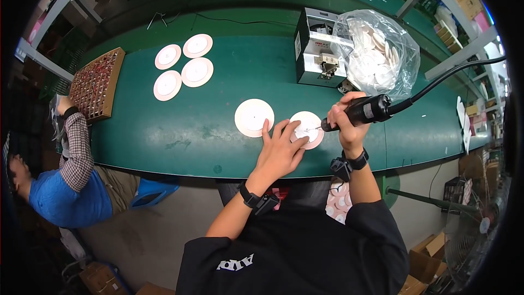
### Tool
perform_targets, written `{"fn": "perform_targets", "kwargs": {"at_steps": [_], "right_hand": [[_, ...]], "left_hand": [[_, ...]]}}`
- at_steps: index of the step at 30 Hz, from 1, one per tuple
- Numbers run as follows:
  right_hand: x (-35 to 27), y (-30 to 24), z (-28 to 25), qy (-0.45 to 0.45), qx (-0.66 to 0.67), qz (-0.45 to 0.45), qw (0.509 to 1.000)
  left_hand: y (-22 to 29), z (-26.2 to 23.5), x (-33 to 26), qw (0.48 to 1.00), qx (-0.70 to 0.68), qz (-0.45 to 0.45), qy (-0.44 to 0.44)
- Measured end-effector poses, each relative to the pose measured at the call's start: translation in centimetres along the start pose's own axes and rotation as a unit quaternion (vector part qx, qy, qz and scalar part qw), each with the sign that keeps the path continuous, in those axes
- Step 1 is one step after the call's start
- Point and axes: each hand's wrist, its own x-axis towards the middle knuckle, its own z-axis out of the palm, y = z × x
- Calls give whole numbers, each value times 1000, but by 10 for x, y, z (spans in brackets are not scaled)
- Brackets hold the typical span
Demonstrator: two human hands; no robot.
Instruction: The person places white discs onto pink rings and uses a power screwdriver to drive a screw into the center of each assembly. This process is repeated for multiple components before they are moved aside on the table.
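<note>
- 1 pink-rimmed disc: flat on green table, under left hand, fingers spread, resting on top, grasping nothing.
- 1 black corded driver: closed in right hand, tip near disc's middle.
- 1 pale disc: just left, touching left hand.
- 4 similar discs: farther left, grouped 2 by 2.
- 1 bag of white pieces.

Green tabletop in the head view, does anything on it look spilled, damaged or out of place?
Mostly tidy. The green tabletop has dark scuffs left of the left hand, marring its otherwise plain surface, and a tiny white scrap lies alone toward the right. Nothing looks spilled.
</note>
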Motion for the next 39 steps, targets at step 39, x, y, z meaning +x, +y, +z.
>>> {"fn": "perform_targets", "kwargs": {"at_steps": [39], "right_hand": [[-4, 22, -13, 44, 16, -2, 999]], "left_hand": [[-1, 11, 3, 1000, 4, 0, 11]]}}
